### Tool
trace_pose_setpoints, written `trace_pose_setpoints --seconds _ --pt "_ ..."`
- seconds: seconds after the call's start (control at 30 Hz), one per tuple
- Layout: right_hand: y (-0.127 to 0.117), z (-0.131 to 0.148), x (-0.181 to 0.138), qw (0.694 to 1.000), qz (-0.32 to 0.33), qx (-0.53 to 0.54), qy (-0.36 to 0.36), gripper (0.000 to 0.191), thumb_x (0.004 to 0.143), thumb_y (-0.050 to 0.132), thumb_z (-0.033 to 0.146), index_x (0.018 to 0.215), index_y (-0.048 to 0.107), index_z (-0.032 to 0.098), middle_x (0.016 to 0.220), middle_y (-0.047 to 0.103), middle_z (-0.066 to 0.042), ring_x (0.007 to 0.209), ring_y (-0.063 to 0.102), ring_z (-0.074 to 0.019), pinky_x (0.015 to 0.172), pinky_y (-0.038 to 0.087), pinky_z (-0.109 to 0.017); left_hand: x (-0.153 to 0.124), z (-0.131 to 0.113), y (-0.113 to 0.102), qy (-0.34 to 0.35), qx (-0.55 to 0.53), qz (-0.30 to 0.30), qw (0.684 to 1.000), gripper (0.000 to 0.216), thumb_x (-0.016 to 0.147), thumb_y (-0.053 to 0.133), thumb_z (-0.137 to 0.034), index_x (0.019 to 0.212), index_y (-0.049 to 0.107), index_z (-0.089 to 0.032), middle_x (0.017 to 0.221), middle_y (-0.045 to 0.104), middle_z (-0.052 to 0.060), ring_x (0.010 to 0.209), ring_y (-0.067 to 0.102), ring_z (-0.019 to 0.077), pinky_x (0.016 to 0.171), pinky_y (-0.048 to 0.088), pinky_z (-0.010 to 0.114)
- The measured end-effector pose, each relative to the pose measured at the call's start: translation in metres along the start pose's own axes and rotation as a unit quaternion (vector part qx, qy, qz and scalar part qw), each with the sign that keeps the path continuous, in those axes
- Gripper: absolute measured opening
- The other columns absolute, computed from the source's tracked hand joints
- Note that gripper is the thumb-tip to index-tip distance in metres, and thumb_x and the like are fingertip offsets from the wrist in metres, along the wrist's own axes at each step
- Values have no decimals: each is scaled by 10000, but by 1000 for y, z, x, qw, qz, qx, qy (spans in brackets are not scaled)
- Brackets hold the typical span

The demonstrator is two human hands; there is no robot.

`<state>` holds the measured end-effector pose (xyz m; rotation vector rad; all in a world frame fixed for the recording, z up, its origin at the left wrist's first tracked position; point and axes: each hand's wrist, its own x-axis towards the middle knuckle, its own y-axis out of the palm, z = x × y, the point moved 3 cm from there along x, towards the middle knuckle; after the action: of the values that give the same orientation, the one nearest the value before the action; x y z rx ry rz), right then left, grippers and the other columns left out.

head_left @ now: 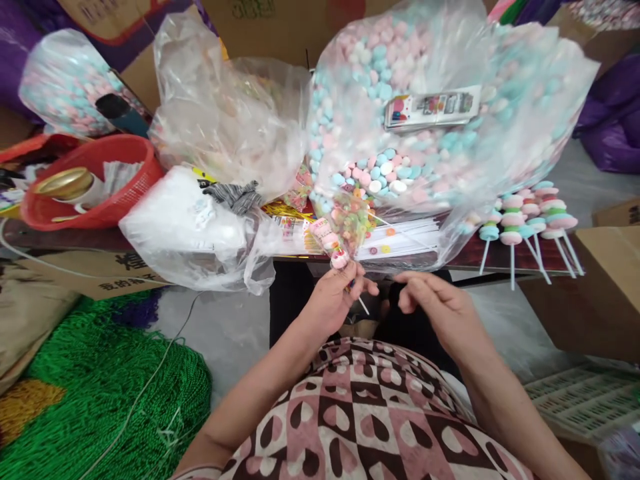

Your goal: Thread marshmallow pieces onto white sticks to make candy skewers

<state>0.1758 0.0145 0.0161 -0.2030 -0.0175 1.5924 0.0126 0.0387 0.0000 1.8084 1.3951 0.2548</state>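
Though near table edge (497,257), hands (333,298) apart.

1 pink marshmallow skewer (339,257), slanted in left fingers (371,287), white stick (364,307) bodyward

Between our left hand (336,293) and our right hand (437,300) we have an open gap in front of the table (473,257). From the right hand we can pass straight ahead over the near edge to the white sticks (405,233), though the big candy bag (445,150) bulges up behind them and its film reaches their right end. Farther right, marshmallow skewers (513,217) jut past the edge, with a cardboard box (580,293) beside them. Leftward, a drooping white bag (185,220) blocks us at table height, and the red basket (143,177) stands beyond it.
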Motion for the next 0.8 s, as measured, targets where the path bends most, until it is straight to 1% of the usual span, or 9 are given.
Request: trace_pose_setpoints --seconds 0.07,0.17,0.23,0.33,0.43,0.53,0.6,0.73,0.8 --pt "-3 4 8 995 -16 93 17 347 845 645 458 1098 682 223 860 719 -53 726 652 -169 685 534 -293 -4 3 12 -38 -18 81 996 312 837 660 -429 721 578 -151 473 415 -63 586 616 141 781 494 318" --pt "13 10 16 975 93 193 58 542 789 660 547 1233 624 238 1168 698 -118 997 678 -262 841 553 -403 -10 14 33 -141 -56 242 958 419 783 683 -516 639 519 -159 447 393 -60 479 556 142 662 517 352" --pt "25 13 16 961 155 213 82 597 774 629 612 1230 623 227 1121 714 -133 1025 677 -301 862 553 -452 -11 21 40 -192 -62 303 932 481 714 718 -580 614 485 -171 416 376 -65 434 523 141 608 515 353" --pt "36 13 17 964 145 205 82 561 757 662 580 1189 631 223 941 736 -110 942 700 -297 819 570 -448 -7 24 34 -187 -2 286 940 520 665 725 -638 623 468 -188 404 347 -85 407 486 127 611 516 355" --pt "40 8 20 982 51 177 52 444 770 690 493 1132 616 246 948 733 -88 815 699 -249 677 589 -393 -2 16 18 -76 169 146 972 503 724 644 -672 649 487 -200 436 395 -71 441 463 112 618 482 309" --pt "40 5 22 986 -24 165 16 346 761 729 414 1047 613 257 961 738 -65 774 678 -209 625 573 -336 -4 4 4 46 311 20 949 460 765 603 -657 685 523 -211 487 479 -45 469 432 104 560 403 265" --pt "39 7 22 985 1 172 18 348 741 759 393 1034 627 260 976 741 -62 785 679 -201 619 560 -308 -6 3 2 32 274 55 960 456 771 598 -653 706 535 -206 469 442 -59 448 415 99 551 408 264" --pt "39 19 27 972 141 176 59 434 691 793 452 1050 661 247 1051 735 -103 806 693 -234 618 560 -333 -12 9 4 -127 56 240 961 491 717 666 -654 733 520 -186 429 292 -119 364 359 78 555 480 306" --pt "43 21 32 974 134 173 62 400 687 795 452 1004 675 241 1003 743 -98 749 690 -220 592 553 -325 -12 7 1 -121 32 232 965 498 718 662 -659 743 515 -185 442 293 -121 362 367 76 565 489 312"
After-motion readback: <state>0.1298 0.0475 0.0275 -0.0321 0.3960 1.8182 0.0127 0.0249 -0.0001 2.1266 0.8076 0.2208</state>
